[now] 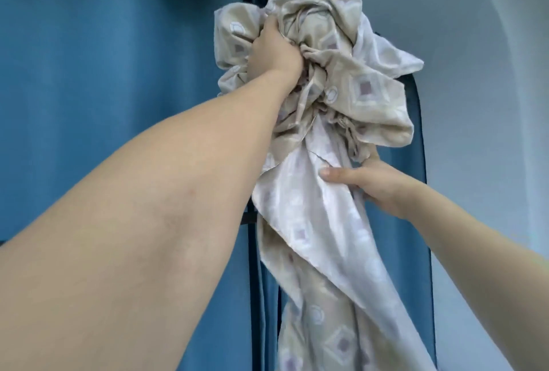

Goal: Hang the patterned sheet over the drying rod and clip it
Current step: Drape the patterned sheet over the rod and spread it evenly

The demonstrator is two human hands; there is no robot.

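We hold the patterned sheet [350, 79] bunched high overhead, beige with pale squares and mauve centres, its paler underside trailing down past the bottom edge. Our left hand [274, 54] clenches the crumpled top; our right hand [368, 182] pinches a lower fold, thumb in front. Blue curtains [104, 88] fill the left, a grey wall [475, 44] the right. We cannot make out any drying rod behind the fabric.

The patterned sheet [341, 94] was thin, crumpled cloth with a faint sheen, its underside paler. Behind the sheet, the blue curtain [118, 73] looked matt, softly pleated fabric.
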